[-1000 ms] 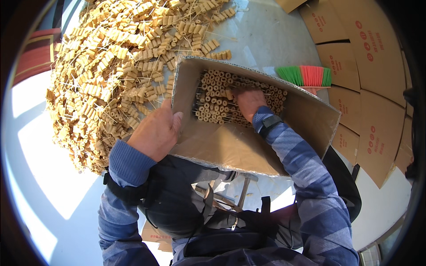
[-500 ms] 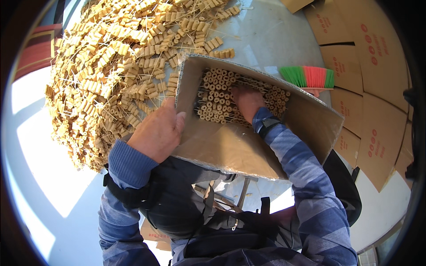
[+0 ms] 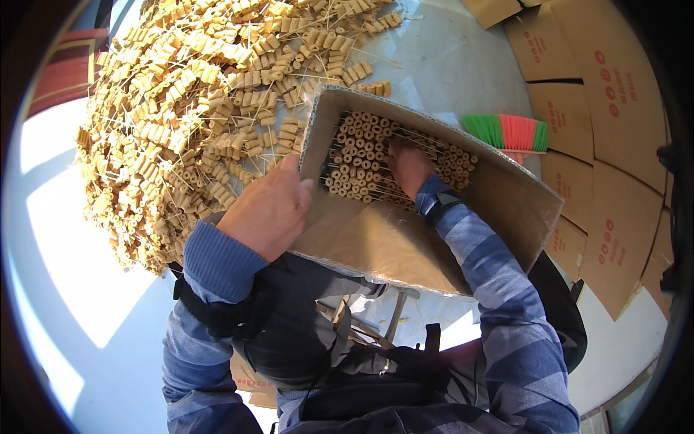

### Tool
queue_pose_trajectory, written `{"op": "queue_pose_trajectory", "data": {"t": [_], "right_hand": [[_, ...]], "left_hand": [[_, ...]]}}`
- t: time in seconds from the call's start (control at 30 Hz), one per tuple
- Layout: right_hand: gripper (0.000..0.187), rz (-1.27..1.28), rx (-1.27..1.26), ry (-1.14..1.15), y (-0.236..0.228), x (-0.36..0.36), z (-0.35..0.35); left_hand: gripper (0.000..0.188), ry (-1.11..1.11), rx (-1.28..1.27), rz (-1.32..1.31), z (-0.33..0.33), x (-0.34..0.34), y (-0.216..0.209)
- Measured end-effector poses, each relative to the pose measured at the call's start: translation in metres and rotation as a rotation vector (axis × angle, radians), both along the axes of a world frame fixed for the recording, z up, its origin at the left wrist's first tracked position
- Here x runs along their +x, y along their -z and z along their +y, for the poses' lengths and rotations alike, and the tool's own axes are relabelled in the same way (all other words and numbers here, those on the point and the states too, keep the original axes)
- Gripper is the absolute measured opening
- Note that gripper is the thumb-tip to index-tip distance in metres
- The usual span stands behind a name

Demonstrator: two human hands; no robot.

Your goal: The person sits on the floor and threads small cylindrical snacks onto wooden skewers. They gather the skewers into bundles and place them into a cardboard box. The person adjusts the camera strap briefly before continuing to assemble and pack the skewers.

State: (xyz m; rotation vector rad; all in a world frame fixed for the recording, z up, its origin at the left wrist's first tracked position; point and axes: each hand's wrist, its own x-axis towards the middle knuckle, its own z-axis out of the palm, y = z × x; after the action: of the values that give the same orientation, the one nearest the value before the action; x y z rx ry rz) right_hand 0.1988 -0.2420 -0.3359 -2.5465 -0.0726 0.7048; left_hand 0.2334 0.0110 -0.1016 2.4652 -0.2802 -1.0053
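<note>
An open cardboard box (image 3: 390, 242) stands tilted before me, with rows of skewers (image 3: 359, 148) packed inside. Each skewer carries tan, ring-shaped pieces, and many ring ends face up. My left hand (image 3: 269, 211) is closed on the box's left rim, its thumb along the edge and its other fingers mostly out of sight. Deep in the box, my right hand (image 3: 410, 168) presses down among the skewers, between the larger left group and a smaller group (image 3: 457, 168) at the right. The fingers of that hand are hidden.
A large loose heap of the same skewers (image 3: 173, 130) covers the surface at the left and far left. Beyond the box's right side lies a green and red brush (image 3: 506, 132). Flat cardboard cartons (image 3: 618, 224) are spread along the right.
The whole view has shifted slightly. My left hand and the box's left rim sit a little farther right. My right hand remains inside the box, barely moved.
</note>
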Motion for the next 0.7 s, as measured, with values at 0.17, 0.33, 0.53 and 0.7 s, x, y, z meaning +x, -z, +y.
{"op": "queue_pose_trajectory", "data": {"t": [0.17,0.33,0.53,0.7], "right_hand": [[0.033,0.227,-0.154,-0.241,-0.010,-0.014,-0.009],[0.039,0.318,0.062,-0.376,0.011,-0.019,0.000],[0.055,0.600,0.278,0.097,0.031,-0.019,0.030],[0.048,0.766,0.260,0.132,0.023,-0.002,0.034]], "left_hand": [[0.029,-0.022,-0.020,0.029,-0.001,0.001,0.001],[0.028,-0.027,-0.029,0.001,-0.001,0.001,0.000],[0.028,-0.029,-0.023,-0.005,-0.007,0.002,0.002],[0.028,-0.057,0.027,0.031,-0.008,0.005,0.000]]}}
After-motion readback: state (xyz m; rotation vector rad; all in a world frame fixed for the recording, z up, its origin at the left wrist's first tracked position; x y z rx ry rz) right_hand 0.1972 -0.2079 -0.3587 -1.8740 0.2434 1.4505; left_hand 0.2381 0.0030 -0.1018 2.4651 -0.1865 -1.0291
